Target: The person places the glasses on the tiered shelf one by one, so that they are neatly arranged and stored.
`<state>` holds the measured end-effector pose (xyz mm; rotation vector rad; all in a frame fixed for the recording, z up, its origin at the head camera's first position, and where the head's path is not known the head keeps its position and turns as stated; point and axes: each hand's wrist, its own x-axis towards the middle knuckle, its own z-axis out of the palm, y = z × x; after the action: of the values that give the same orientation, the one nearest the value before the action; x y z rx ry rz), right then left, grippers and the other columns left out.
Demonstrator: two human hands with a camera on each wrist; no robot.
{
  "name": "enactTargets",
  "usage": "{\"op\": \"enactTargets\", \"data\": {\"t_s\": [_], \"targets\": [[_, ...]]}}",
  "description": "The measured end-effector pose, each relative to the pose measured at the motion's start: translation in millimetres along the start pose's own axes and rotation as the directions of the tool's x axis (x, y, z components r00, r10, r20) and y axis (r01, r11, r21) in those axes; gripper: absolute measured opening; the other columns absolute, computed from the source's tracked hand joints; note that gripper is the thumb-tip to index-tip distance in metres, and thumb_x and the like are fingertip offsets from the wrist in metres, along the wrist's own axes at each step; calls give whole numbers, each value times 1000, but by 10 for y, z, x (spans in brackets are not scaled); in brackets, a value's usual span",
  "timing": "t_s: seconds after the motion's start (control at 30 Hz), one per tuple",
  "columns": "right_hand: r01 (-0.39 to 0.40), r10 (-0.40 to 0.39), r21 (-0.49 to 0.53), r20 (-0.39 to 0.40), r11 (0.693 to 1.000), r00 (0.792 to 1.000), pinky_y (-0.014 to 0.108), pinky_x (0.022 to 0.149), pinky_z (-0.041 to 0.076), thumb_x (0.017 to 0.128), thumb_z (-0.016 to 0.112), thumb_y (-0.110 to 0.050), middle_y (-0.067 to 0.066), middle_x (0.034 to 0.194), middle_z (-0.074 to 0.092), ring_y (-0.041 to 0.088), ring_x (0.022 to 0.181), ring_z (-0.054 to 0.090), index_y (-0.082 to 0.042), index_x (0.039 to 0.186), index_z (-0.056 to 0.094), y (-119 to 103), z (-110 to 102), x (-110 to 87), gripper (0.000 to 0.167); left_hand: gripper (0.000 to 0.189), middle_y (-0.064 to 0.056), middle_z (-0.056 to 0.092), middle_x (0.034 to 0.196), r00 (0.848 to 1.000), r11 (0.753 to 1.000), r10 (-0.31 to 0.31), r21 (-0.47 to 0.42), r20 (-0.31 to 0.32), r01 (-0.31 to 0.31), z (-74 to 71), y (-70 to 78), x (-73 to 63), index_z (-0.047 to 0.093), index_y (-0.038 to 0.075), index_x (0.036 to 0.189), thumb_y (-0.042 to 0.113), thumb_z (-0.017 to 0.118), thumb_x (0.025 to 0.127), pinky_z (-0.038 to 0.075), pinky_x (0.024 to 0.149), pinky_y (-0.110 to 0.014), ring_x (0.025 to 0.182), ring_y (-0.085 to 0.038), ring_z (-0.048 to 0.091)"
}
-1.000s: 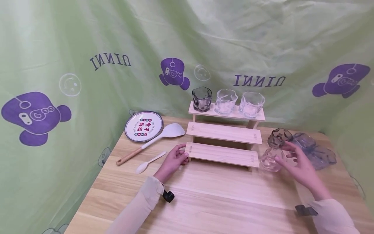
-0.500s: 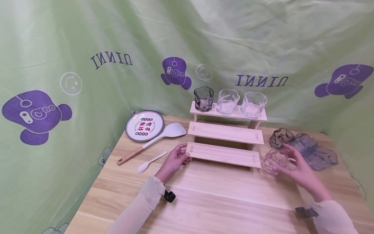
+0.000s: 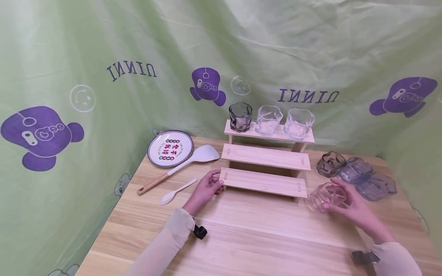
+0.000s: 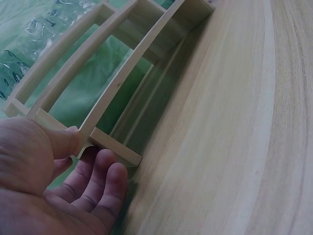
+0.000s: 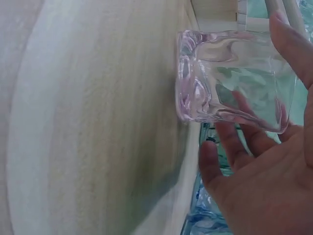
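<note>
At the right of the head view, my right hand (image 3: 355,207) holds a clear, pink-tinted glass (image 3: 327,196) between thumb and fingers. In the right wrist view the thick base of this glass (image 5: 234,81) faces the table; whether it touches cannot be told. My left hand (image 3: 206,188) grips the left end of a three-step wooden rack (image 3: 264,182), thumb on the lowest board and fingers curled beneath, as the left wrist view shows on the rack (image 4: 122,78). Along the top step stand a grey glass (image 3: 240,117) and two clear glasses (image 3: 268,120).
Behind my right hand on the table are a dark glass (image 3: 330,164) and two bluish glasses (image 3: 376,186). Left of the rack lie a plate (image 3: 170,148), a white spatula with a wooden handle (image 3: 179,166) and a small white spoon (image 3: 177,191). A green printed curtain (image 3: 155,99) surrounds the table.
The pink-tinted glass, with my right hand, has shifted slightly right and nearer, away from the dark glass and the rack's end. My left hand keeps its grip on the rack.
</note>
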<state>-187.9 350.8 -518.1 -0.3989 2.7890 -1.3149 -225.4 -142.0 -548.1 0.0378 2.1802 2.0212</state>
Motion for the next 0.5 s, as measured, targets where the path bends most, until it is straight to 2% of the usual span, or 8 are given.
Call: {"op": "enactTargets", "data": {"t_s": [0.1, 0.27, 0.37, 0.5], "targets": [[4, -5, -8, -22, 1000, 1000, 15, 81, 51, 80, 88, -13, 30, 132, 52, 2, 104, 55, 4, 152, 31, 29, 15, -15, 94, 49, -19, 62, 105, 1000, 1000, 0, 7, 0, 0, 8, -6, 3, 46, 1, 146, 4, 63, 100, 61, 78, -40, 88, -31, 67], [13, -14, -5, -25, 1000, 1000, 20, 79, 53, 78, 89, -12, 27, 135, 51, 3, 106, 54, 0, 153, 30, 89, 32, -28, 96, 49, -19, 62, 105, 1000, 1000, -3, 2, -12, 3, 11, -11, 8, 47, 1, 146, 3, 64, 99, 61, 79, -43, 89, -36, 66], [12, -12, 6, -11, 1000, 1000, 24, 77, 55, 80, 87, -12, 25, 135, 52, 6, 102, 58, -5, 156, 30, 128, 40, -36, 95, 49, -19, 62, 105, 1000, 1000, 1, -2, -7, -1, 10, -10, 8, 47, 1, 146, 4, 63, 99, 61, 79, -42, 89, -35, 67], [-12, 12, 21, 0, 1000, 1000, 25, 77, 55, 83, 85, -12, 26, 133, 54, 5, 99, 59, -6, 156, 29, 154, 46, -46, 93, 50, -17, 62, 105, 1000, 1000, 2, -2, -1, -2, 6, -3, 0, 46, 1, 146, 4, 63, 100, 61, 77, -39, 87, -30, 66]]}}
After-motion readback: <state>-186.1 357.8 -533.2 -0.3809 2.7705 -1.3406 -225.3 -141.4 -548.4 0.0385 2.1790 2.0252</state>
